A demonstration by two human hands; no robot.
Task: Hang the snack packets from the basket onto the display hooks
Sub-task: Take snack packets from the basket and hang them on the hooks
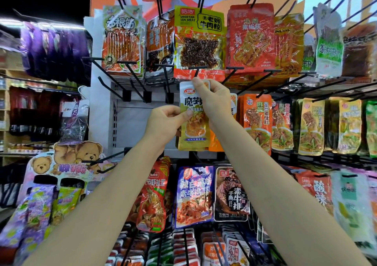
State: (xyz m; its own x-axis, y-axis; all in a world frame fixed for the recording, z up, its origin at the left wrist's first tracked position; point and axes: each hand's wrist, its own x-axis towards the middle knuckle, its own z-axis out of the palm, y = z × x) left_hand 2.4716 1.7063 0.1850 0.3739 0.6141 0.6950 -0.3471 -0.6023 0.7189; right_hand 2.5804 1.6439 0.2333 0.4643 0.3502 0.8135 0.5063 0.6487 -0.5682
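Note:
A yellow and white snack packet (192,132) hangs upright in front of the display rack, held by both hands. My right hand (214,98) pinches its top edge, right under the T-shaped tip of a black display hook (196,69). My left hand (165,122) grips the packet's left side at mid height, thumb on the front. An orange packet (216,141) shows just behind it. No basket is in view.
Three empty black hooks (130,76) stick out to the left of the packet. Full rows of packets hang above (200,43), to the right (258,122) and below (193,196). A teddy-bear cardboard stand (67,159) is at lower left.

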